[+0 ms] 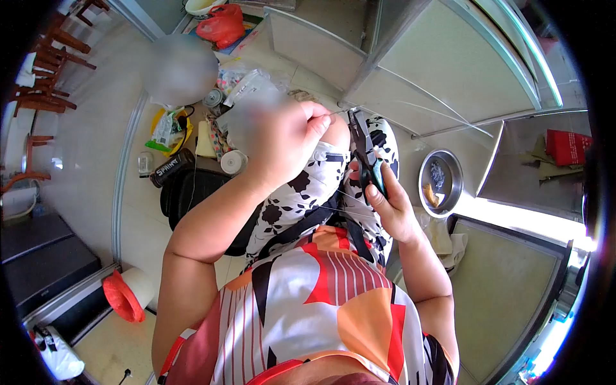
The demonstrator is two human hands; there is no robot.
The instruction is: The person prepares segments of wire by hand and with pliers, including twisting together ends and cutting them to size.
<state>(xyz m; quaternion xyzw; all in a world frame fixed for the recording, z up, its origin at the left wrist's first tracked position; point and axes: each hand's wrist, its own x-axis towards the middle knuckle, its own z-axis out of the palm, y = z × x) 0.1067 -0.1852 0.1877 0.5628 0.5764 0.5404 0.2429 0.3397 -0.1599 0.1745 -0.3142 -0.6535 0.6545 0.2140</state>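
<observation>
My left hand (289, 144) is closed, thumb and finger pinching a thin wire (340, 113) above my knees. My right hand (393, 204) grips a pair of pliers (363, 142) with dark jaws and teal handles. The jaws point away from me and meet the wire close to the left fingertips; whether they bite on it I cannot tell. Long thin strands run off to the right past the cabinet, and others cross my lap. Patterned trousers (292, 205) lie beneath both hands. Part of my left hand is blurred.
On the right stands a metal bowl (454, 183) with grey and brownish bits inside. To the left are a black cylinder (172, 168), a yellow basin (186, 136) and a white-lidded container (233, 162). A red bag (221, 25) sits farther off. Cabinet panels (443, 70) border the right side.
</observation>
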